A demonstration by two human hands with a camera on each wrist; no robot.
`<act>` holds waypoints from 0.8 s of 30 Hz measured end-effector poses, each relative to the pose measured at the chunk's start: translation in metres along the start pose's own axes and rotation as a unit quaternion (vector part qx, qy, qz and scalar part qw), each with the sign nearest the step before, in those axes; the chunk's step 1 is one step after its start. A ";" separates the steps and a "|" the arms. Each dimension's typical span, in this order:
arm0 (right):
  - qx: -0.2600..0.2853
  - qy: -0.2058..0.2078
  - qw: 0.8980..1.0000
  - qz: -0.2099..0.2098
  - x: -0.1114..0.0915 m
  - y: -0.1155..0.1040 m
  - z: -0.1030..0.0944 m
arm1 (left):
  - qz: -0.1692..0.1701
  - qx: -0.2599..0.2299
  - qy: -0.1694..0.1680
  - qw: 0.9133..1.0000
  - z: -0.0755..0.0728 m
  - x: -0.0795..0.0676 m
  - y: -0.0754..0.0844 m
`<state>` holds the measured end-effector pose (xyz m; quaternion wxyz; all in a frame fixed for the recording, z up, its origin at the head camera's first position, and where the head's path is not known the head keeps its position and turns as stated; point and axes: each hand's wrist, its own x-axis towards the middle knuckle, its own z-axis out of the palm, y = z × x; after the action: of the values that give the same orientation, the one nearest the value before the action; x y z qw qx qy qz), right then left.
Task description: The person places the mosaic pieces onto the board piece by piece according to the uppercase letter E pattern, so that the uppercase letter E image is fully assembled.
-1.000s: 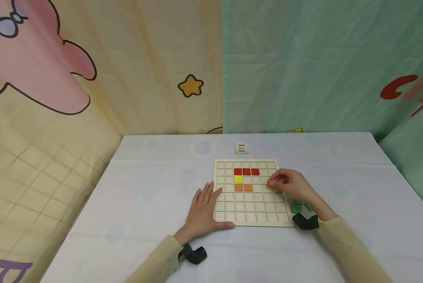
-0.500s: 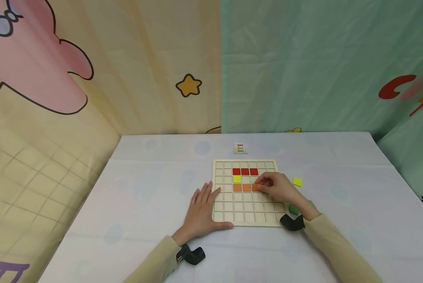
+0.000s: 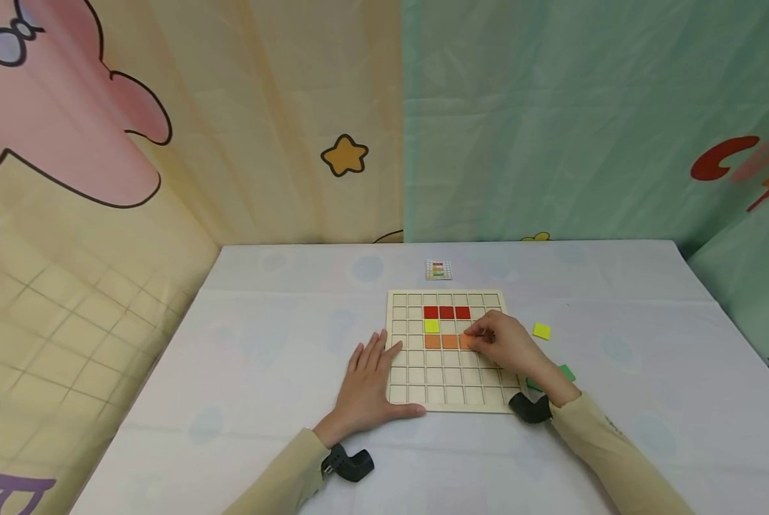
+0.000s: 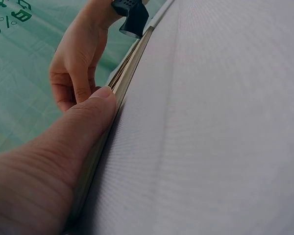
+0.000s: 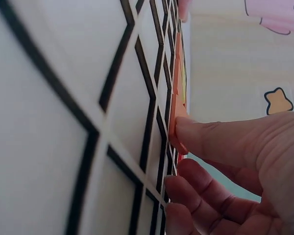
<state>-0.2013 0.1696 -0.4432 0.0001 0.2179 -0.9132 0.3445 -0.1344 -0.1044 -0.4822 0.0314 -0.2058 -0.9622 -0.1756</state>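
A pale square grid board (image 3: 416,395) lies on the white table. My left hand (image 3: 368,393) rests along its left edge with fingers spread, the thumb (image 4: 100,100) against the front rim in the left wrist view. My right hand (image 3: 503,343) pinches an orange square tile (image 3: 465,342) at the right end of a row holding two other orange tiles (image 3: 441,342). In the right wrist view my thumb touches that tile's face (image 5: 179,115), and it sits slightly tilted at its cell. Three red tiles (image 3: 446,312) form a row farther back, with one yellow tile (image 3: 431,326) between the rows.
A loose yellow tile (image 3: 541,331) lies right of the board. Green tiles (image 3: 566,373) lie partly hidden under my right wrist. Behind the board is a small printed pattern card (image 3: 438,270). Curtains (image 3: 539,143) hang beyond the table's back edge.
My right hand has moved left over the board, carrying the orange tile from the right columns to the end of the orange row. The loose yellow tile came into sight. My left hand stays put.
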 end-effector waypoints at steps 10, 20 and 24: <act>-0.032 0.009 0.999 -0.010 -0.003 -0.003 0.000 | 0.004 -0.005 0.006 1.000 -0.002 0.000 0.001; 0.009 -0.075 0.997 -0.034 -0.005 0.007 -0.016 | 0.005 0.000 0.006 1.000 -0.002 0.000 0.001; 0.019 -0.074 0.996 -0.043 -0.006 0.013 -0.026 | 0.003 -0.001 -0.001 1.000 -0.003 0.000 0.002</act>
<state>-0.2050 0.1972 -0.4324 -0.0565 0.2814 -0.8939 0.3444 -0.1339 -0.1037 -0.4791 0.0311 -0.2089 -0.9615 -0.1760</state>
